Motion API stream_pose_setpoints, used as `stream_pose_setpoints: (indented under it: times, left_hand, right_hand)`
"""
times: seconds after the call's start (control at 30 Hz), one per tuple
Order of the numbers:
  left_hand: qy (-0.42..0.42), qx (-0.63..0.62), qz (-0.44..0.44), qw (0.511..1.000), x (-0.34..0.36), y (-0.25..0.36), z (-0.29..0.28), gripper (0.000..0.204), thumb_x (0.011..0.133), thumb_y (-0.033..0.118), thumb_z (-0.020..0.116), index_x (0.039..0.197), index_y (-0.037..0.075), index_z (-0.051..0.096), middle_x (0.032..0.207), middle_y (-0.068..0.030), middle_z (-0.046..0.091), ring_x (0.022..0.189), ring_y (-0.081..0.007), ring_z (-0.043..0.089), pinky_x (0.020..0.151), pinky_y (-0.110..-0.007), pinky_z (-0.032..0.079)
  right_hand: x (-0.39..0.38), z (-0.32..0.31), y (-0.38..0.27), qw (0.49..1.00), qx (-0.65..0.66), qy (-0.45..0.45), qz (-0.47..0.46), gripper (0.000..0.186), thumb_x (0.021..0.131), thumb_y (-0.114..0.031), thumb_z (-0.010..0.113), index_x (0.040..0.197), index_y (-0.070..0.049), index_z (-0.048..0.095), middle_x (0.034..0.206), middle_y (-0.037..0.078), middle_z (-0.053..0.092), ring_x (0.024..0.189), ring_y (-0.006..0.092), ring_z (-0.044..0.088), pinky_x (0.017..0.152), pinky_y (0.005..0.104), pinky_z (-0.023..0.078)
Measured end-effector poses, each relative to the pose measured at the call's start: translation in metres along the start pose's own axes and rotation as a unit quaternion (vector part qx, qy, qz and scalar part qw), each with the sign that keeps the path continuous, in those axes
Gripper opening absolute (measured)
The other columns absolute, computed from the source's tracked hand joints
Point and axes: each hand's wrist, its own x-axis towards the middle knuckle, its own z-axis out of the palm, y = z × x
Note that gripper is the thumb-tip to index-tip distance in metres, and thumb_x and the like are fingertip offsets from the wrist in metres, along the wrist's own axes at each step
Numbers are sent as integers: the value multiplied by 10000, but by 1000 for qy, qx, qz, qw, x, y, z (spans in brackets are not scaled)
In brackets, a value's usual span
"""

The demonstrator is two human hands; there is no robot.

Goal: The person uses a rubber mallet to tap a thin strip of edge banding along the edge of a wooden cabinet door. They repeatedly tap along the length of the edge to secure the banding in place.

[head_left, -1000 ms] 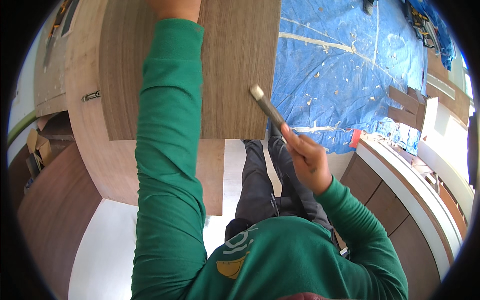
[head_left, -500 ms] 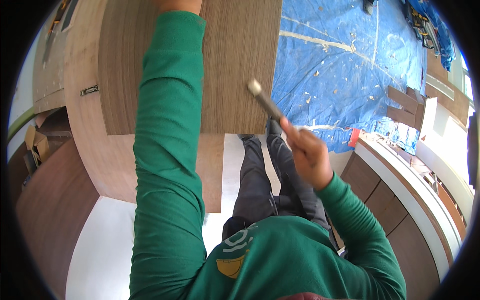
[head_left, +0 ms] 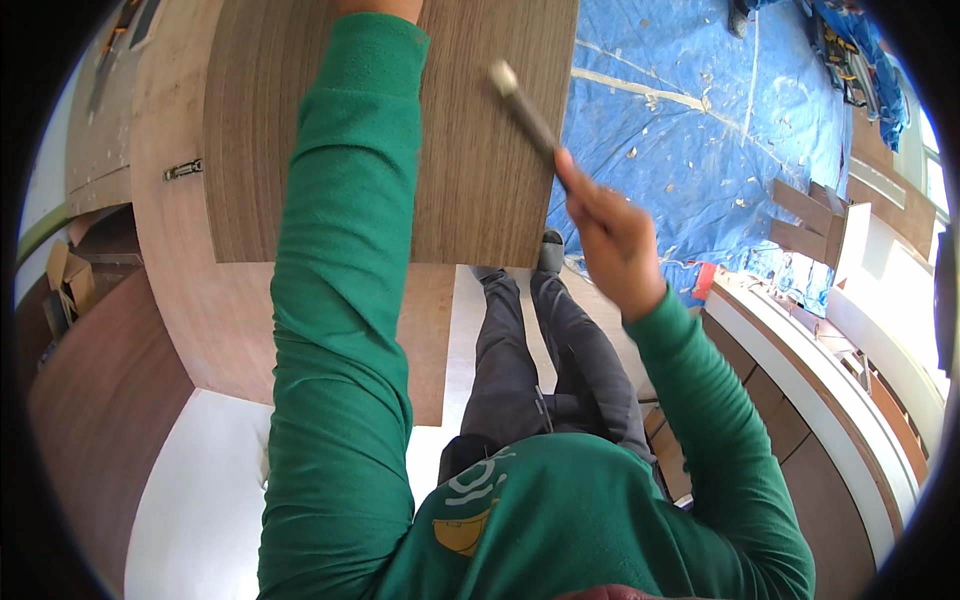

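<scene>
My right hand is closed around a dark, narrow tool with a pale, blunt tip. The tool points up and to the left, its tip over a brown wood-grain panel; motion blurs it a little, and its exact kind does not show. My left arm reaches straight up across that panel. Only the wrist end of my left hand shows at the top edge, so its fingers are out of sight. Left of the panel, a metal hinge is fixed to a paler wooden board.
Blue plastic sheeting with scattered debris covers the floor at the upper right. A low cabinet with a white edge curves along the right. Wood offcuts stand beyond it. On the left is a cardboard box in an opening.
My right hand has lifted, carrying the tool's tip farther up over the panel. The left arm has shifted slightly right and stays stretched out.
</scene>
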Motion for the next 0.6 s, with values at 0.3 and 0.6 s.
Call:
stream_pose_setpoints:
  times: [0.3,0.6]
  left_hand:
    - [4,7,19,1000,6,-9,1,498,1017,438,544,931,-8,749,841,-99,753,786,-237,695,760,-402,532]
    - [13,-19,-2,1000,5,-13,7,503,1013,443,566,891,-11,743,852,-123,750,800,-261,700,766,-405,536]
  right_hand:
    - [-58,-8,-18,999,-22,-25,42,498,970,64,578,1445,-84,617,753,91,555,652,142,493,660,292,471]
    - [-6,-2,9,999,-41,14,8,520,963,82,555,1450,-91,614,737,80,579,675,159,571,699,276,491]
